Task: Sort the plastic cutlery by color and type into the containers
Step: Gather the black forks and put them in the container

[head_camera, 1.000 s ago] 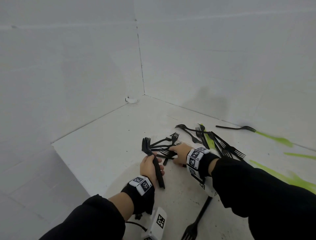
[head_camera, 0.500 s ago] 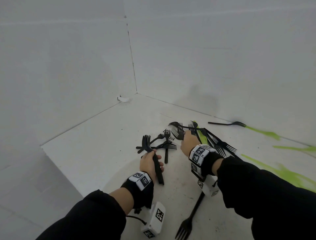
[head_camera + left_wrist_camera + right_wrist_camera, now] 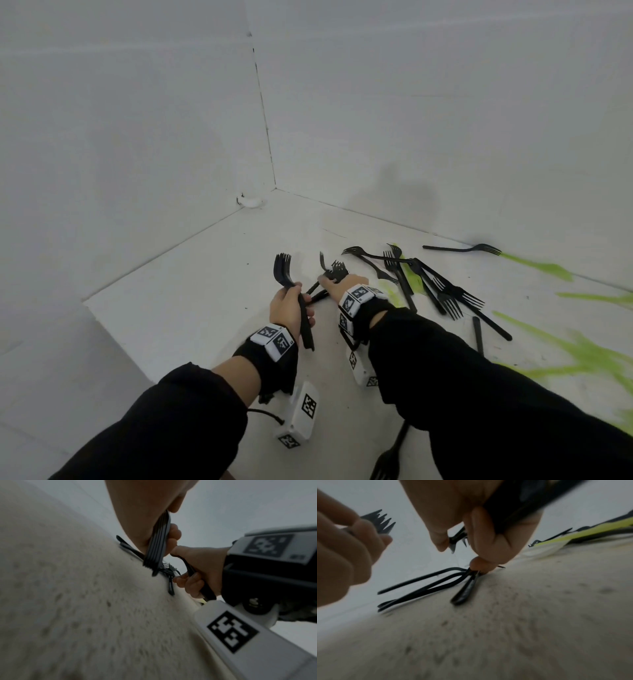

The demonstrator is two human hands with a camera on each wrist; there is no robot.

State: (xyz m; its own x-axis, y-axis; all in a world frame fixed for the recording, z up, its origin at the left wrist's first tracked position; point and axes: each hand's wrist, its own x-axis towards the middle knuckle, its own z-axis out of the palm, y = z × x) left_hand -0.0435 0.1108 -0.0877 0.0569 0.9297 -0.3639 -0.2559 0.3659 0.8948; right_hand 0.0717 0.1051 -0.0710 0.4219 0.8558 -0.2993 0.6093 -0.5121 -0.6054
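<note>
The left hand (image 3: 287, 308) was closed round a stacked bundle of black forks (image 3: 297, 301), tines up and handles sticking out below the palm; how many forks were in it could not be counted. The right hand (image 3: 342, 281) reached down onto a small cluster of black forks (image 3: 426, 585) on the white surface (image 3: 191, 294), its fingertips (image 3: 478, 566) pinching at their crossed necks, with another fork held against its palm. The wrist views were blurred, so the exact grip was unclear. Right of that hand lay a loose pile of black forks (image 3: 431, 284) over a green piece (image 3: 409, 277) mostly hidden beneath them. One fork (image 3: 462, 248) lay apart by the wall. Another (image 3: 390, 459) was cut off by the right sleeve (image 3: 479, 394).
</note>
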